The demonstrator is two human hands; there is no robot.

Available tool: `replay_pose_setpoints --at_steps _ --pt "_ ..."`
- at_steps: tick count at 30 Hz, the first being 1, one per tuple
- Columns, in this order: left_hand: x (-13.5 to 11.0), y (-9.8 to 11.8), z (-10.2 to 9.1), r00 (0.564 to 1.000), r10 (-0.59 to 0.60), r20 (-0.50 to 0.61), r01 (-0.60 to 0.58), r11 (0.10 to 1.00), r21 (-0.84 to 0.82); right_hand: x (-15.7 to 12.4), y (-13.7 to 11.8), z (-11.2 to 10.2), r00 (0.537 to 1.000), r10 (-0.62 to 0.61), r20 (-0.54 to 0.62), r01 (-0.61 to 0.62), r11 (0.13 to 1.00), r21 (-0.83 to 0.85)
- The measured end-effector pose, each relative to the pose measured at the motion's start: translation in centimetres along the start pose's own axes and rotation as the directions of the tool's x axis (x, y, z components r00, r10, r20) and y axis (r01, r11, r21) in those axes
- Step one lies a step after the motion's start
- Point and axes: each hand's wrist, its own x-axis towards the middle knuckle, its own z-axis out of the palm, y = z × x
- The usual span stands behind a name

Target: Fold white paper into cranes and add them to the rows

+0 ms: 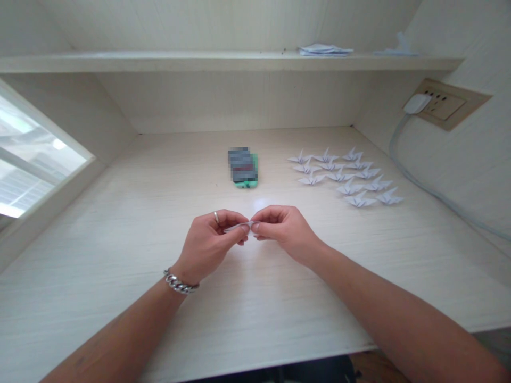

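Note:
A small folded piece of white paper (250, 223) is held between my two hands above the middle of the desk. My left hand (211, 236), with a ring and a chain bracelet, pinches its left part between thumb and fingers. From the other side my right hand (285, 229) pinches the paper close to the left thumb. Fingers cover most of it, so its full shape is hidden. Several white paper cranes (339, 175) stand in loose rows at the right, beyond my right hand.
A phone-like item with a blurred top and green edge (245, 184) lies ahead of my hands. Folded papers (325, 50) rest on the shelf (179, 63). A white cable (423, 183) runs from the wall socket (449, 103) along the right side. A window (35, 154) is at left.

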Motion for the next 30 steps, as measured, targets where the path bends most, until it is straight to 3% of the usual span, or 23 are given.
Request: replay_pose_setpoints --at_steps 14,18,30 --pt "-0.23 0.44 0.29 0.999 -0.014 -0.053 0.012 0.999 -0.039 0.25 0.61 -0.06 1.0 -0.021 -0.003 0.021 0.995 0.102" --pt "-0.1 0.43 0.1 0.999 -0.026 -0.043 0.024 0.998 -0.056 0.12 0.19 -0.38 0.999 0.032 0.029 -0.035 0.994 0.105" --pt "0.11 -0.16 -0.35 0.991 -0.132 0.03 0.134 0.939 -0.316 0.11 -0.07 -0.83 0.995 0.092 0.048 -0.098 0.986 0.137"
